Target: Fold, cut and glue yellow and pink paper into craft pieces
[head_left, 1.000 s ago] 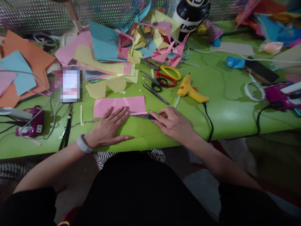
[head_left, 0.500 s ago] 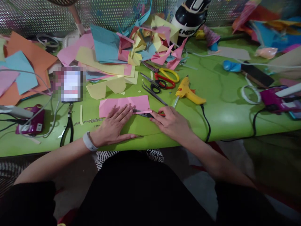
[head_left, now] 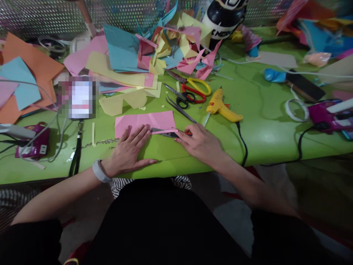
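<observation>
A pink paper rectangle [head_left: 157,119] lies on the green table. My left hand [head_left: 129,149] rests flat on its lower left part, thumb spread toward the right. My right hand [head_left: 200,141] is closed round the handles of scissors [head_left: 168,134], whose dark blades point left along the paper's lower edge. A narrow pink strip [head_left: 165,131] lies over the blades, reaching to my right fingertips. Just beyond my right hand are tweezers [head_left: 180,110] and a yellow glue gun [head_left: 222,106]. Small black-handled scissors [head_left: 182,98] lie behind the paper.
Yellow-and-red-handled scissors [head_left: 193,88] and a cut yellow paper [head_left: 124,100] lie further back. A phone [head_left: 81,100] is at the left, near orange sheets [head_left: 41,60]. Crumpled paper and a bottle [head_left: 223,18] stand behind. Cables run to purple sockets [head_left: 35,140] on both sides.
My left hand has slid slightly left on the pink paper, uncovering more of the scissor blades. My right hand has barely moved. The view has shifted a little.
</observation>
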The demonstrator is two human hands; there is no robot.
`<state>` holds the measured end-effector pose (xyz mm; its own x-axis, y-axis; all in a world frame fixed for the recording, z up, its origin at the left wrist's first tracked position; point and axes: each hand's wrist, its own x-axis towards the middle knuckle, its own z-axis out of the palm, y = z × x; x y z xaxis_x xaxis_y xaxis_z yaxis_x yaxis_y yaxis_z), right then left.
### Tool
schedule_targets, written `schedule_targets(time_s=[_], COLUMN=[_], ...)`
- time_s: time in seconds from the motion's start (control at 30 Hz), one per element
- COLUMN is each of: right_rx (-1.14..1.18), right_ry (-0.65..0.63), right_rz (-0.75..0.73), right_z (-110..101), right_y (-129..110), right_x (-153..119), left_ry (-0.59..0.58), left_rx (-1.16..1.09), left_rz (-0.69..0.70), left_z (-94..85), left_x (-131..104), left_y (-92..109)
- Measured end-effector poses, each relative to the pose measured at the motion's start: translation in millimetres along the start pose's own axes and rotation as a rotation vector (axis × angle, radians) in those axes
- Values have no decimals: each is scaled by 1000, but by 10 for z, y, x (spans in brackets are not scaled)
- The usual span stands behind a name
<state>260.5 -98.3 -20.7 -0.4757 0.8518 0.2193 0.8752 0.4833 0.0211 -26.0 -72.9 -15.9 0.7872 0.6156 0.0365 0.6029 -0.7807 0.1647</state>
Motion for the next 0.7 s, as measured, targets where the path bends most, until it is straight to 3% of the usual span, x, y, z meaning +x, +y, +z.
schedule_targets(time_s=[0.7], right_rx=[10], right_ry=[-16], right_rz=[-59], right_z=[8], right_y=[95], right_x=[47], left_ry=[-10], left_rx=[6], left_rz=[-3], left_z=[-30], left_x=[10], left_y=[2])
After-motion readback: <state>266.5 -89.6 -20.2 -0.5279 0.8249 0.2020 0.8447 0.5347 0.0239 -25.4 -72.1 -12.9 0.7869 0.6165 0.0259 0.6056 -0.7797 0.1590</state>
